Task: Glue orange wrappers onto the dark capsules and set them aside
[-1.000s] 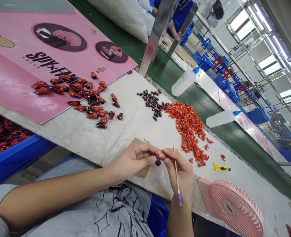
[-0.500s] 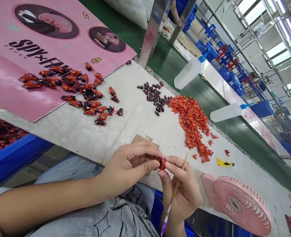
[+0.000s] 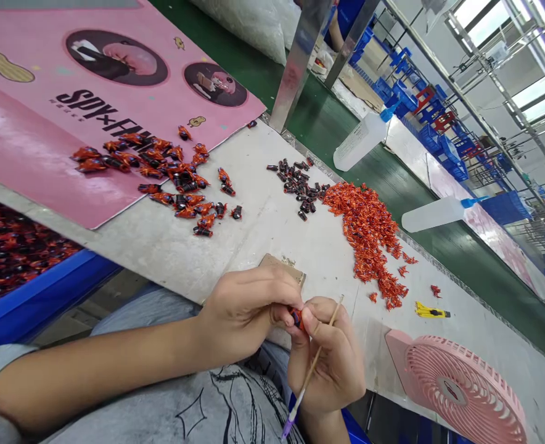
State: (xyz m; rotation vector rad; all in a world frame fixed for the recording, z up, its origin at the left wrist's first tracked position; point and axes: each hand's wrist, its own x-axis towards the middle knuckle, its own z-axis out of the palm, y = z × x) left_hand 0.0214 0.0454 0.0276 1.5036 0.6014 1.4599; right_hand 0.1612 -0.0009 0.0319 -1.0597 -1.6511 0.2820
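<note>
Between my two hands is a small red and dark plastic piece (image 3: pixel 296 317), mostly covered by the fingers. My left hand (image 3: pixel 254 311) pinches it from the left with thumb and fingertips. My right hand (image 3: pixel 330 351) is closed on its other side, thumb bent over it. A thin wooden brush (image 3: pixel 312 365) with a purple end lies across my right palm, held slanting between the fingers. Just beyond the hands rests a small brown board (image 3: pixel 279 266). Loose orange-red pieces (image 3: pixel 369 231) form a large heap, with black pieces (image 3: pixel 300 182) beside it.
Joined red-black pieces (image 3: pixel 180 172) lie partly on a pink printed sheet (image 3: pixel 101 132). A blue bin (image 3: pixel 64 287) of pieces stands at left. A pink fan (image 3: pixel 462 385) and yellow cutter (image 3: pixel 432 310) are at right. Two white bottles (image 3: pixel 362 140) stand along the green conveyor (image 3: pixel 476 271).
My right thumb has bent in over the piece, and the fingers of both hands now cover more of it. The brush tilts further over. The camera view has shifted slightly.
</note>
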